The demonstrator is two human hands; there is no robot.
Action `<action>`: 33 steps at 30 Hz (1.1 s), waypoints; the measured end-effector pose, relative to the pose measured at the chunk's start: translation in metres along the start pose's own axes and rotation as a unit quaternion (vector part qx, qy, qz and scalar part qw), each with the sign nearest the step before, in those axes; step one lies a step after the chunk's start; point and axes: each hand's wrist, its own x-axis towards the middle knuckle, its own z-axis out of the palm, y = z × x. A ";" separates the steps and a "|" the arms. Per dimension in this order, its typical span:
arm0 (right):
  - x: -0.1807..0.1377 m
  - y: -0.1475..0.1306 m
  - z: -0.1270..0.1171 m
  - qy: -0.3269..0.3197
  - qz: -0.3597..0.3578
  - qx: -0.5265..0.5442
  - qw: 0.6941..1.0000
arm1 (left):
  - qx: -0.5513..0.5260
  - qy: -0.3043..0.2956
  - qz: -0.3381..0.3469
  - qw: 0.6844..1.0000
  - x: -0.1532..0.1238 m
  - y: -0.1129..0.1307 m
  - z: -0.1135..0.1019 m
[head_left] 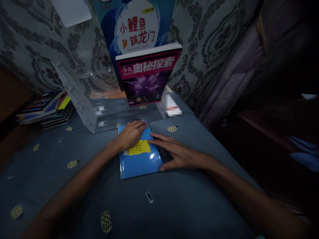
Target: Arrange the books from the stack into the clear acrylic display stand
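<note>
A glossy blue book (139, 166) with a yellow text patch lies flat on the cloth in front of a clear stand. My left hand (132, 133) rests on its upper part, fingers stretched flat across the cover. Along the book's right edge, my right hand (178, 152) has its fingers spread, with fingertips and thumb touching the edge. Behind them rises the clear acrylic stand (89, 118). It bears a magenta-and-purple book (147, 79) and, further back and higher, a larger blue book (137, 26) with a white circle on its cover.
A stack of books (50, 108) lies at the back left, beside the stand. A partly blurred white item (173, 106) is at the stand's right end. The patterned cloth (82, 196) drops off at an edge on the right, near a curtain (224, 73).
</note>
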 end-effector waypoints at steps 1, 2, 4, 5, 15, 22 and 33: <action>0.001 0.002 0.001 0.003 -0.004 0.002 1.000 | -0.012 0.007 0.018 1.000 -0.004 -0.001 0.001; 0.001 0.003 0.003 0.007 -0.010 0.005 1.000 | -0.024 0.012 0.036 0.999 -0.009 -0.001 0.001; 0.003 0.006 0.005 0.021 -0.024 0.012 0.999 | -0.041 0.010 0.061 0.997 -0.018 0.004 0.000; 0.003 0.007 0.006 0.027 -0.031 0.016 0.999 | -0.047 0.005 0.068 0.997 -0.022 0.007 -0.001; 0.001 0.005 0.005 0.021 -0.030 0.027 0.999 | -0.091 -0.031 0.153 0.983 -0.069 0.054 -0.014; 0.001 0.011 0.005 0.017 -0.042 0.006 0.999 | -0.093 -0.009 0.163 0.982 -0.091 0.054 -0.009; 0.001 0.003 0.001 -0.003 -0.005 0.005 1.000 | -0.066 0.000 0.140 0.988 -0.123 0.044 -0.010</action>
